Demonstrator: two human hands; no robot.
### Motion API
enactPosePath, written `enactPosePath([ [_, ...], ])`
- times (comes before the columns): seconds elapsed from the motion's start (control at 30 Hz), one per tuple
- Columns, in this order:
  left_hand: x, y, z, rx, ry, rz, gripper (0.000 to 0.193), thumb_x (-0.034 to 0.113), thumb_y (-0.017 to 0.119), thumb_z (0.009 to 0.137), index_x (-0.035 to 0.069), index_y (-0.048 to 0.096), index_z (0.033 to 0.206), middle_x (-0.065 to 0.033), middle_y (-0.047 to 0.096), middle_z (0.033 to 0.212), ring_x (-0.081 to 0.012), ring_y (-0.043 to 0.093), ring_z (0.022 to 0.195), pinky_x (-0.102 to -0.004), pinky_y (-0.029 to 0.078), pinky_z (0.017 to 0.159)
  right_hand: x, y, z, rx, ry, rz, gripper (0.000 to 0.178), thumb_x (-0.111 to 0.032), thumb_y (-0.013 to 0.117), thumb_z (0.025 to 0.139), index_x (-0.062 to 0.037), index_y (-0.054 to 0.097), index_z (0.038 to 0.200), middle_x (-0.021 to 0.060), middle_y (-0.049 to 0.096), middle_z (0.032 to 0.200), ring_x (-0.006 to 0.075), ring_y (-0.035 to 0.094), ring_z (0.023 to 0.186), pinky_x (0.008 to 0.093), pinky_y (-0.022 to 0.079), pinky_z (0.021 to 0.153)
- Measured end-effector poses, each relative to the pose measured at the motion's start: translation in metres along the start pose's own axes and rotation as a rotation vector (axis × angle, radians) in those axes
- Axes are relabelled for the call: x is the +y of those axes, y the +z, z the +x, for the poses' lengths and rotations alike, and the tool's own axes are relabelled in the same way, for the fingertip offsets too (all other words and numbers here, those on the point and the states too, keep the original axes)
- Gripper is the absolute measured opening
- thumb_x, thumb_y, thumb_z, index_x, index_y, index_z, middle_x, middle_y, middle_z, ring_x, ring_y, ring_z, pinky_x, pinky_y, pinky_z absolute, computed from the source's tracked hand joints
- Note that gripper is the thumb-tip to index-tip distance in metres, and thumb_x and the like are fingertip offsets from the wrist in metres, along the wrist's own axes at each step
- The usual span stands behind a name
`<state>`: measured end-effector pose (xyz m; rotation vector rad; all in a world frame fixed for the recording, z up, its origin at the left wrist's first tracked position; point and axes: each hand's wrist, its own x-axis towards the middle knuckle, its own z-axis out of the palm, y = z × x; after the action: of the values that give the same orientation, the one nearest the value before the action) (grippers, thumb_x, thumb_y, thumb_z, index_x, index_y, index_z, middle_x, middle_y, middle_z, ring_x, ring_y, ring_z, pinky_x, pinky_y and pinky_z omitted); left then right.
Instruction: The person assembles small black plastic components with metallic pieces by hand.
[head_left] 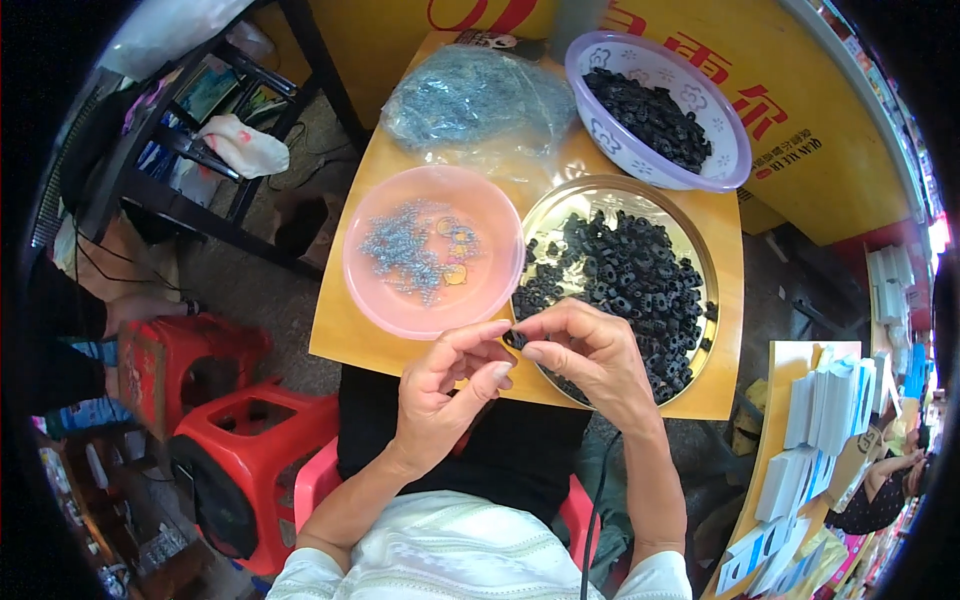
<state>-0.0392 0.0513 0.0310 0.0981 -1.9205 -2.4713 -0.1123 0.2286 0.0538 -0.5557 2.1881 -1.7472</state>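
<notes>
My right hand [590, 355] pinches a small black plastic part [515, 340] between thumb and forefinger, above the table's near edge. Close beside it, my left hand [445, 385] is curled, its fingertips by the part; whatever they hold is too small to make out. Beyond my left hand sits a translucent pink bowl [365, 290] with many small silvery metal pieces [405, 250] in it. Under and beyond my right hand lies a round gold-coloured tray [700, 240] heaped with similar black parts [640, 270].
A purple-rimmed white basin [735, 150] of black pieces stands at the table's far right. Beside it lies a clear plastic bag [480, 100] of small greyish pieces. Red stools [260, 420] stand at left, a dark metal frame [200, 220] behind them. White boxes [825, 410] are stacked at right.
</notes>
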Motion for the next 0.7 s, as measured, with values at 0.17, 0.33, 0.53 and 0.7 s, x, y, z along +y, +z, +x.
enactPosePath([
  [0.17, -0.002, -0.011, -0.007, -0.003, -0.038, -0.117, 0.031, 0.005, 0.061, 0.094, -0.001, 0.056, 0.124, -0.0056, 0.065, 0.098, -0.0077, 0.062, 0.083, -0.0203, 0.051, 0.072, -0.003, 0.008, 0.007, -0.181, 0.05, -0.06, 0.02, -0.014, 0.072, 0.084, -0.0012, 0.071, 0.1, 0.0044, 0.06, 0.077, 0.0092, 0.05, 0.064, 0.0246, 0.042, 0.058],
  [0.33, -0.021, -0.034, -0.012, 0.055, -0.024, -0.078, 0.021, 0.003, 0.061, 0.094, -0.002, 0.059, 0.115, -0.007, 0.066, 0.1, -0.0097, 0.064, 0.087, -0.0228, 0.054, 0.077, -0.007, 0.015, 0.032, -0.258, 0.013, -0.314, 0.017, -0.017, 0.067, 0.087, -0.001, 0.069, 0.091, 0.0123, 0.064, 0.083, 0.0286, 0.061, 0.072, 0.038, 0.048, 0.066],
  [0.53, -0.024, -0.035, -0.014, 0.137, -0.101, -0.169, 0.014, 0.001, 0.06, 0.093, -0.002, 0.057, 0.106, -0.0146, 0.066, 0.105, -0.0182, 0.068, 0.091, -0.0267, 0.056, 0.077, 0.013, 0.041, 0.078, -0.048, -0.284, -0.818, 0.012, -0.011, 0.069, 0.079, -0.0048, 0.068, 0.089, 0.0076, 0.063, 0.086, 0.0274, 0.059, 0.089, 0.0381, 0.05, 0.072],
  [0.7, -0.03, -0.04, -0.016, 0.122, -0.114, -0.172, 0.017, -0.001, 0.061, 0.092, -0.002, 0.057, 0.109, -0.0137, 0.067, 0.105, -0.0172, 0.067, 0.092, -0.0279, 0.055, 0.082, 0.025, 0.06, 0.092, -0.105, -0.269, -0.946, 0.016, -0.012, 0.068, 0.079, -0.0061, 0.066, 0.094, 0.0084, 0.064, 0.089, 0.0285, 0.061, 0.09, 0.0393, 0.051, 0.073],
])
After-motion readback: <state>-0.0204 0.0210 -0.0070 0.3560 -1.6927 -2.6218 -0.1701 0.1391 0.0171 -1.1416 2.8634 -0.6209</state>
